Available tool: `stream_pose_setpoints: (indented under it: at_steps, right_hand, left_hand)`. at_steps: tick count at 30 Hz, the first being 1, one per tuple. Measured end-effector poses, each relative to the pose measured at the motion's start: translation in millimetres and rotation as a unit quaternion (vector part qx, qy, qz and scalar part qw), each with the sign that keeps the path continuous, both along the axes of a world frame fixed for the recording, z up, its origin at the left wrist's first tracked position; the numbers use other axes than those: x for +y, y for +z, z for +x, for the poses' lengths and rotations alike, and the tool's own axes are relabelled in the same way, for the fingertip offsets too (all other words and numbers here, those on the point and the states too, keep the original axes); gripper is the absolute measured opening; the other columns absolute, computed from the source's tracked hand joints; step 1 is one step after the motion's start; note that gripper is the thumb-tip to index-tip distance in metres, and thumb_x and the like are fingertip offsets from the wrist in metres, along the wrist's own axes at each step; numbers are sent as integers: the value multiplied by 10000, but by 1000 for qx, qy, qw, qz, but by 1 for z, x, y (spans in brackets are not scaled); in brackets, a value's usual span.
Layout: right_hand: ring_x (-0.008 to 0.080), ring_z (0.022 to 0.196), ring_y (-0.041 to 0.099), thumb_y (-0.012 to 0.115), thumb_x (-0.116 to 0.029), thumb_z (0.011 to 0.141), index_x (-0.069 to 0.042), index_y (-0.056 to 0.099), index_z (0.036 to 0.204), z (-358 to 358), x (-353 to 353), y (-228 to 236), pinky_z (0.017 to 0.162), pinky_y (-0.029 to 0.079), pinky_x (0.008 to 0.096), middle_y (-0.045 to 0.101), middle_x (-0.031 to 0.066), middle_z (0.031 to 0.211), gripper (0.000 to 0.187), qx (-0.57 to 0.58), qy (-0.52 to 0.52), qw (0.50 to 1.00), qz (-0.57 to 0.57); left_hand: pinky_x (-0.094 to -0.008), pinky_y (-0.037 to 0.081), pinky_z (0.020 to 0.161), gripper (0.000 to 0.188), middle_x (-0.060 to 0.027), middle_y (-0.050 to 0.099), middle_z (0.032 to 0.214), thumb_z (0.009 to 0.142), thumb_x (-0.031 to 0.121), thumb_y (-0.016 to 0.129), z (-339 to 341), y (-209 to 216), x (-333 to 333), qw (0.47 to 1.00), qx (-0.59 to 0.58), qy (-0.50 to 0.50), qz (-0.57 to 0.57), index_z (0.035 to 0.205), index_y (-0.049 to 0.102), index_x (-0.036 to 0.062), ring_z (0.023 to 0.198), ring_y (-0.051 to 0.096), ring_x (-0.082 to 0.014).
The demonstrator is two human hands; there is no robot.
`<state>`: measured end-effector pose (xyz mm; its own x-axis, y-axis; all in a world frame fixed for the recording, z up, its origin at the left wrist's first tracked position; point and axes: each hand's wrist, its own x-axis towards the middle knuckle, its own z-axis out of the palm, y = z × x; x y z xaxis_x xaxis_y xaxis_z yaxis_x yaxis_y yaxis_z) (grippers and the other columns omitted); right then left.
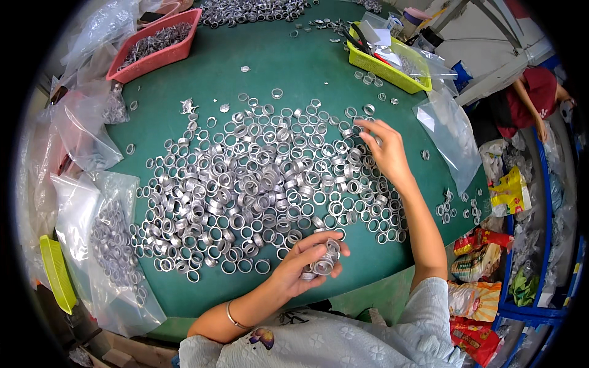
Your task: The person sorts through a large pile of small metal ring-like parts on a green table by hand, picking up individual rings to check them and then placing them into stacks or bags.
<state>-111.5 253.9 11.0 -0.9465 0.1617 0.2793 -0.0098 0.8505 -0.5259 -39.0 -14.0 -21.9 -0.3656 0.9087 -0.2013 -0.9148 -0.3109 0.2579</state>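
Observation:
A broad heap of silver metal rings (245,190) covers the middle of the green table (257,61). At the near edge of the heap, my left hand (300,264) is closed round several metal rings (325,260) gathered in its fingers. My right hand (385,150) reaches over the far right side of the heap, palm down. Its fingers stretch out, slightly apart, with the tips beside loose rings (350,113); no ring shows clearly between them.
A red basket (190,37) of metal pieces stands far left, a yellow-green basket (392,70) with tools far right. Clear plastic bags lie along the left edge, one holding rings (116,245). Blue shelving (527,311) and another person's arm (531,101) are at right.

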Motion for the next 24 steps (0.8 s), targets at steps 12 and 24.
stream_pose_setpoints:
  at_steps: [12,24]
  right_hand:
    - [282,951,594,644,-103,779,-2,638,903,1,36,17,805,463,361,638,143,985,160,-231,102,967,40]
    - [315,795,597,600,-69,803,-98,622,1009,-57,-15,-25,696,482,404,567,70,1030,210,-89,87,980,157]
  left_hand:
    - [-216,371,514,192,-113,544,1019,844,162,635,2,-6,2,1000,2,-6,6,1020,575,112,738,508,-158]
    - [-165,277,381,221,-111,549,1043,852,134,607,0,-5,0,999,17,-39,13,1065,562,93,706,552,-156]
